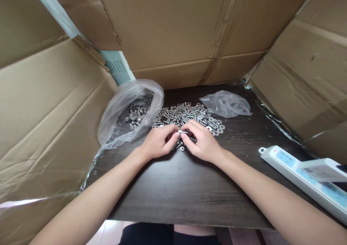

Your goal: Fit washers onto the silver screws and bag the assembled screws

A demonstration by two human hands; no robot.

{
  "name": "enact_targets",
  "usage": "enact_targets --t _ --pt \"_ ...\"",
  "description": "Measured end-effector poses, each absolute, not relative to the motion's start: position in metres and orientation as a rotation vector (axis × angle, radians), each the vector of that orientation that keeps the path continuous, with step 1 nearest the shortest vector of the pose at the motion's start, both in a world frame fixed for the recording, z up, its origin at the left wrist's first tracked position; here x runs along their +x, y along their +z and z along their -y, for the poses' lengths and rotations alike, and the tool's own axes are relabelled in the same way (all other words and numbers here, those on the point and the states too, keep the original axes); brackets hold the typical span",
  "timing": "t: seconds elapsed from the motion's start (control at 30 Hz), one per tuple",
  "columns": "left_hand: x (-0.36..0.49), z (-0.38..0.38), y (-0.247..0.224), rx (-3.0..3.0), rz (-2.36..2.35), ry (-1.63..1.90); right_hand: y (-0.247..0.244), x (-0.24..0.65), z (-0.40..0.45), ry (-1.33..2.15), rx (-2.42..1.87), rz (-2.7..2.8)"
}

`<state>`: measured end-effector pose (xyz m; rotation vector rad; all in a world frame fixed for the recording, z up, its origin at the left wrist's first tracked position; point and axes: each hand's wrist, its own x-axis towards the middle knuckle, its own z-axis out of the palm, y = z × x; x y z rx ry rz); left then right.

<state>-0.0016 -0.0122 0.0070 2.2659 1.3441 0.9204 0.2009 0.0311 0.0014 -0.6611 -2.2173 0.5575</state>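
Note:
Between the fingertips of both hands is a small silvery bolt (183, 132), lying roughly sideways, with what looks like a nut on it. My left hand (159, 140) pinches its left end, with thumb and forefinger closed. My right hand (201, 141) grips it from the right, thumb and fingers also closed. The bolt's ends are partly hidden by the fingers. Just beyond the hands spreads a pile of loose bolts, nuts and washers (184, 113). A single nut (182, 149) lies below the fingertips on the dark table (173, 187).
An open clear plastic bag (108, 125) with metal hardware in it stands at left. A smaller plastic bag (229, 104) lies at back right. Along the right side runs a white power strip (287, 162) with a plug in it. Cardboard walls (173, 31) enclose the table.

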Motion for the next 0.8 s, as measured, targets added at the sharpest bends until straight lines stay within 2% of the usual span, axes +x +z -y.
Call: enact_targets --t 0.8 --pt "-0.0028 0.0121 0.0057 2.268 -1.364 0.906 0.0041 0.2003 -0.0317 0.593 -0.671 2.24"
